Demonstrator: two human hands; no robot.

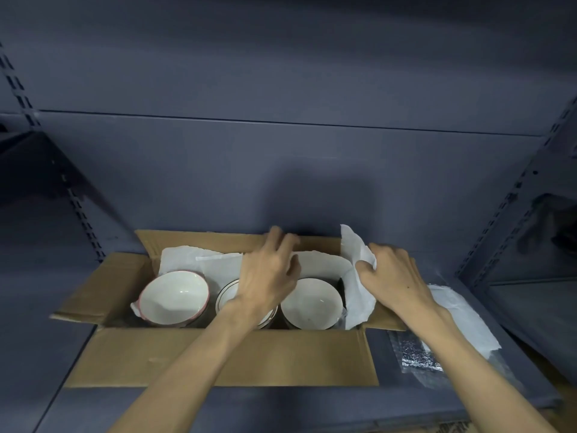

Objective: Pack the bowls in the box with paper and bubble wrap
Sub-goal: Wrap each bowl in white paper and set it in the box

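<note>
Tucking paper round three bowls already in the box.

Right hand [392, 273] pinches the paper [359, 285] at the box [218, 357] end; left hand [268, 273], fingers loose, seemingly empty, hovers over the bowls [173, 296]. Next: press paper down beside them.

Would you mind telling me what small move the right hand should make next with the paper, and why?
Probably fold the paper leftward and down over the right bowl. The right hand already pinches its edge at the box's right end, the sheet stands upright there, and that bowl's top is uncovered. The left hand hovers over the middle bowl, clear of it.
</note>
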